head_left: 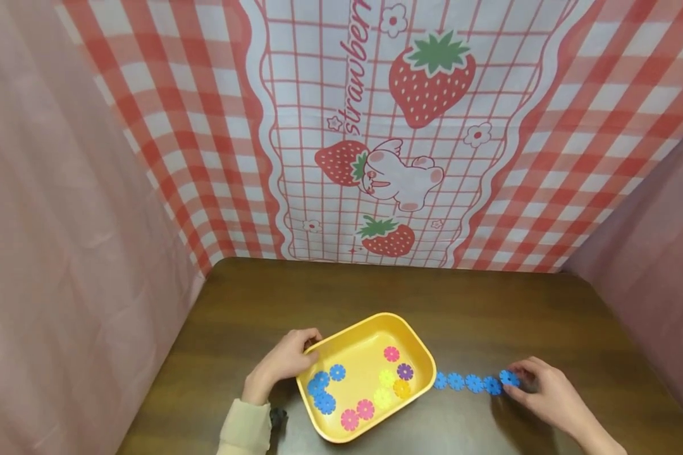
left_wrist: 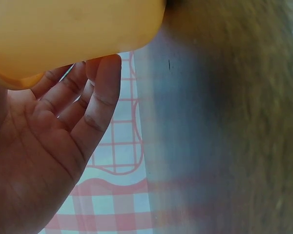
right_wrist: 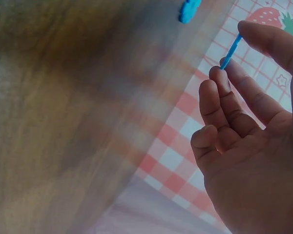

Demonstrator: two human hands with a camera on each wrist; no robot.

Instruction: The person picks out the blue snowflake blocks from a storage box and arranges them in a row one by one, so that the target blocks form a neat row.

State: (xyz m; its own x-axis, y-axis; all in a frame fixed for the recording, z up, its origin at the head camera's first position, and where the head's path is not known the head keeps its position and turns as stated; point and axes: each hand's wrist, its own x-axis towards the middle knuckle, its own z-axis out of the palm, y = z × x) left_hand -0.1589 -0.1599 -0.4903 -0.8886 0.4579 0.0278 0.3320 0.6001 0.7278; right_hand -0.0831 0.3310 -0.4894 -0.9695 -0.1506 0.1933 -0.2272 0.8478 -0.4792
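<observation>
A yellow plastic tray holds several notched, snowflake-shaped discs in blue, pink, yellow, orange and purple. My left hand grips the tray's left rim, thumb at the edge and fingers around the outer wall. In the left wrist view, the fingers curl up against that wall. A row of blue discs extends to the right from beside the tray. At the right end of this row, my right hand pinches a blue disc by its edges between thumb and fingertips, seen edge-on in the right wrist view.
Everything is on a brown wooden table. A red-and-white strawberry-print cloth hangs behind its far edge, and pink curtains flank both sides. A small dark object is beside the left wrist.
</observation>
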